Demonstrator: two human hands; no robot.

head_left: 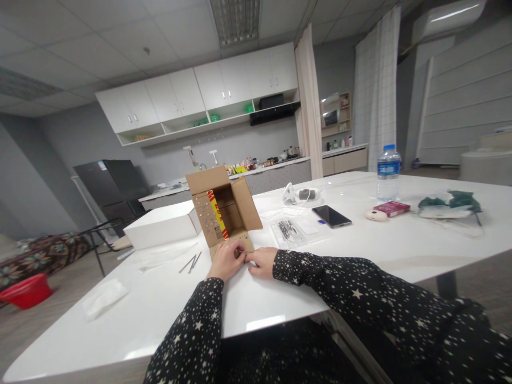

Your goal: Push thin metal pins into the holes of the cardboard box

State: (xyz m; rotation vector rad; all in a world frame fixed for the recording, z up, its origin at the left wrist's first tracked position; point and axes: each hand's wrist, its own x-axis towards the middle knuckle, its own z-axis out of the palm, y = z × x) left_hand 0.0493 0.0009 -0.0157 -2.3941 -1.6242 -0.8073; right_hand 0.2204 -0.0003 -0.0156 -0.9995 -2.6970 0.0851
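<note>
Bending over the near flap (247, 244) of an open cardboard box (206, 211).
The left hand (229, 259) lies on the flap, the right hand (262, 262) at its right corner; fingers curled, any grip I cannot tell. The box stands beyond, nearer the left hand, its opening's long axis running away.

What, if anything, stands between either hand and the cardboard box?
Nothing visible: the left hand and right hand are both right at the near flap of the cardboard box.
</note>
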